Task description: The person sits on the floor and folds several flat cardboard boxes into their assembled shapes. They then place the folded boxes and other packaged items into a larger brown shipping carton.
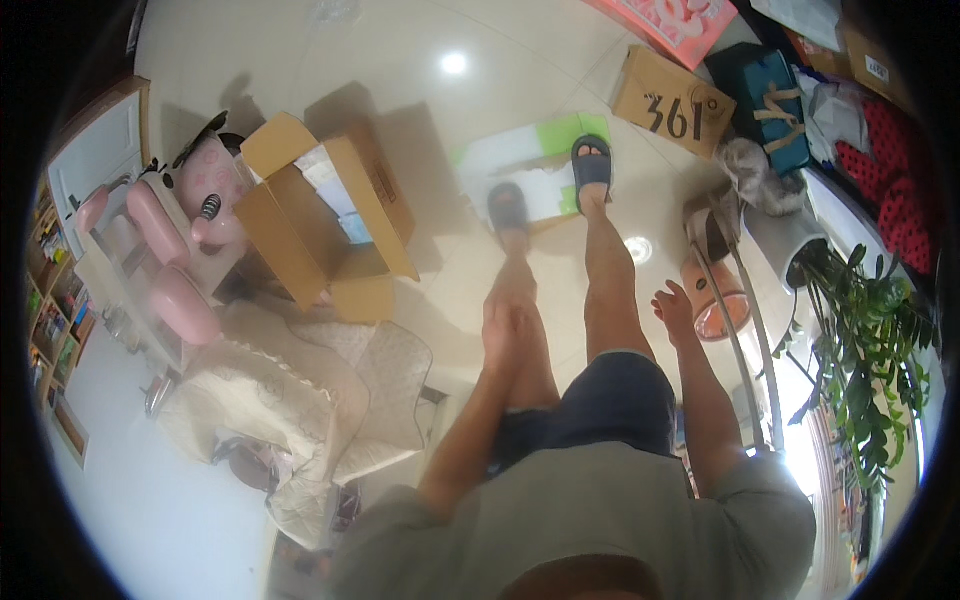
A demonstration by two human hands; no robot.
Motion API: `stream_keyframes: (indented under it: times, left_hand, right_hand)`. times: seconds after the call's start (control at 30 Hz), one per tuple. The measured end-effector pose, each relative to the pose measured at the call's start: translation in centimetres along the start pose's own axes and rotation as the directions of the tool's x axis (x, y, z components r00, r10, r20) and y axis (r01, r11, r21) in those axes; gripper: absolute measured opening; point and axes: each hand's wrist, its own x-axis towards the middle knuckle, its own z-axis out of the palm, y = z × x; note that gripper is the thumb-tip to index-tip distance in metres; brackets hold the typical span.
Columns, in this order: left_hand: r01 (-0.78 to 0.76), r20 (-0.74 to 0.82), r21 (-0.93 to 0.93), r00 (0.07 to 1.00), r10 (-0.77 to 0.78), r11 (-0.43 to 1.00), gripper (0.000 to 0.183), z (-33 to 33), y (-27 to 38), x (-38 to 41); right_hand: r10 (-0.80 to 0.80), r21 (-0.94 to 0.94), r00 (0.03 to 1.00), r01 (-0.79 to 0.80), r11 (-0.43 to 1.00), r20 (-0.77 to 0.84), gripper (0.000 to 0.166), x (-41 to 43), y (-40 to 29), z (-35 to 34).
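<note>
My left hand (504,330) rests on my bent left knee, with no object visible in it. My right hand (673,304) hangs in the air beside my right leg, empty, its fingers apart and slightly curled. Beyond my legs, a white and green cardboard piece (487,157) lies on the tiled floor. On it is my right foot in a dark slipper (592,166); my left slipper (508,206), blurred, is at its near left edge. Left of it stands an open brown cardboard box (289,217) with white and pale blue packets (330,184) inside.
Pink padded equipment (161,225) and a quilted beige cover (262,375) stand at left. At right are an orange stool-like object (716,296), curved poles (739,330) and a leafy potted plant (862,337). A closed carton (671,101) and a teal bag (784,112) sit at upper right.
</note>
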Motion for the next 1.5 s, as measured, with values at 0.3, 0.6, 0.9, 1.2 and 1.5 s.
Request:
stream_keyframes:
  times: [0.3, 0.6, 0.9, 1.2, 1.5]
  left_hand:
    - [-0.066, 0.068, -0.067, 0.995, 0.07, 0.996, 0.034, 2.1, 5.9, 2.0]
    - [0.097, 0.152, -0.108, 0.985, -0.08, 0.989, 0.035, -3.3, 7.2, 2.3]
    - [-0.068, 0.001, -0.125, 0.998, 0.069, 0.99, 0.025, -3.6, 10.0, 4.5]
    - [-0.085, 0.254, 0.045, 0.965, 0.071, 0.995, 0.026, -4.4, 0.8, 4.8]
    - [-0.176, 0.44, 0.13, 0.892, 0.102, 0.976, 0.03, 2.7, 0.6, 13.2]
  right_hand:
    - [-0.003, 0.022, 1.0, 0.003, 1.0, 0.009, 0.054, -0.6, -3.6, -0.7]
    - [-0.073, 0.036, 0.997, 0.073, 0.997, 0.001, 0.053, -2.3, -8.2, 3.0]
    - [-0.153, -0.058, 0.987, 0.156, 0.986, 0.05, 0.05, -2.9, -13.0, 4.2]
    - [-0.159, -0.149, 0.987, 0.16, 0.976, 0.022, 0.052, 3.8, -7.6, 8.8]
    - [-0.46, -0.821, 0.887, 0.288, 0.494, 0.034, 0.083, 26.8, -4.9, 12.0]
